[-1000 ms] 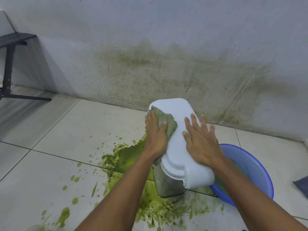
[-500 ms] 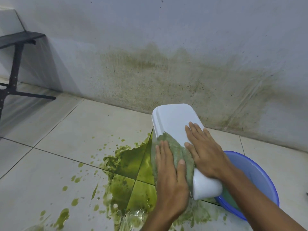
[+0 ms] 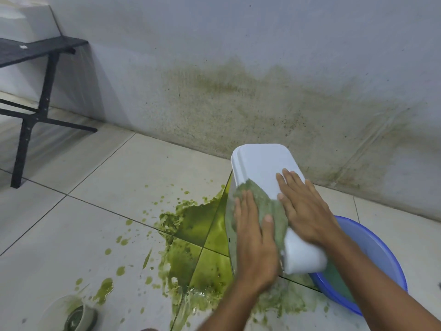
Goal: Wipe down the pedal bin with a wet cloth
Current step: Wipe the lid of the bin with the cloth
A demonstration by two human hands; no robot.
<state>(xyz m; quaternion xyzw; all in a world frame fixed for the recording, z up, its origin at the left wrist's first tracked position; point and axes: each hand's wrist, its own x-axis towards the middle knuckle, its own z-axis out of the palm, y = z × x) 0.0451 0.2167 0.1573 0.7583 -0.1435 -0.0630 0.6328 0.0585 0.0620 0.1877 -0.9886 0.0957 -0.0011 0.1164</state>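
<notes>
a white-lidded pedal bin (image 3: 260, 163) stands on the tiled floor (image 3: 119, 187) in a green spill (image 3: 198, 225), with a blue basin (image 3: 368, 247) just right of the bin. of the two hands, the left hand (image 3: 256, 240) presses a green cloth (image 3: 267, 204) flat on the bin's left edge, fingers straight. the right hand (image 3: 307, 211) lies flat on the bin's lid, gripping nothing.

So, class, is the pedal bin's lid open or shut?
Shut. The white lid lies flat over the bin body with no gap showing; the right hand rests flat on it.

Bare forearms (image 3: 381, 295), left grip (image 3: 256, 237), right grip (image 3: 307, 211)
</notes>
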